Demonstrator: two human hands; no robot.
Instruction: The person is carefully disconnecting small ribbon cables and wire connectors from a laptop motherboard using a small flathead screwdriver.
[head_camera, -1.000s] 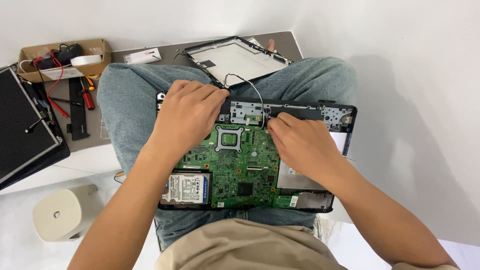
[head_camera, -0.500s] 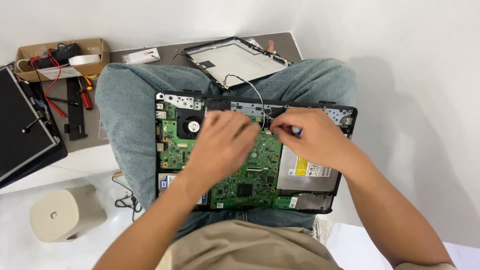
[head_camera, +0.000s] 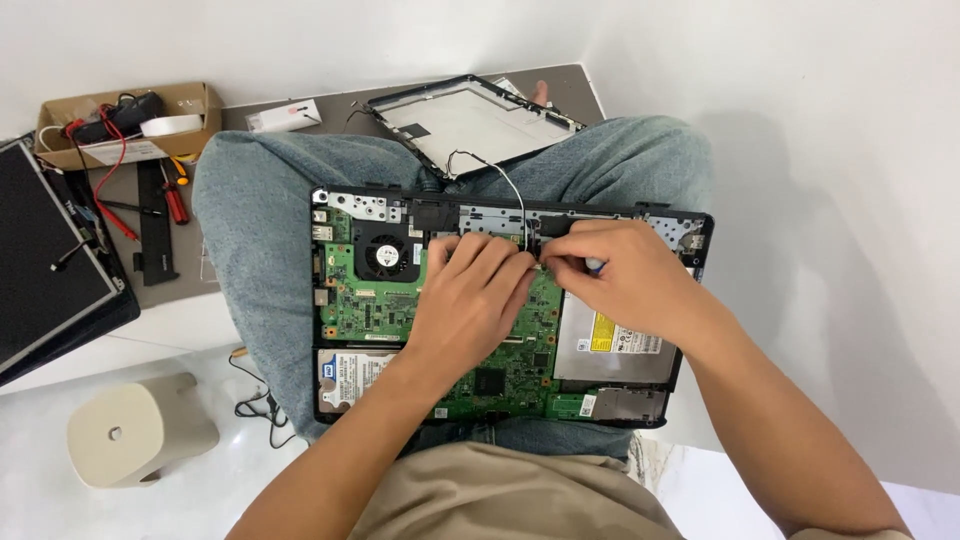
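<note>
Both hands meet at the top middle of the green motherboard (head_camera: 440, 330) in the opened laptop base (head_camera: 660, 395) on the lap — left hand (head_camera: 470, 300) fingers curled together, right hand (head_camera: 625, 280) pinching something too small to tell — just beside the thin cable (head_camera: 508, 185).

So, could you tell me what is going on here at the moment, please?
A person sits with an opened laptop base across their lap, its green circuit board exposed. The left hand rests on the middle of the board, and the right hand pinches something small at the board's upper edge, where a thin cable runs in. A detached screen frame lies beyond the knees, and a red screwdriver lies to the left.
</note>
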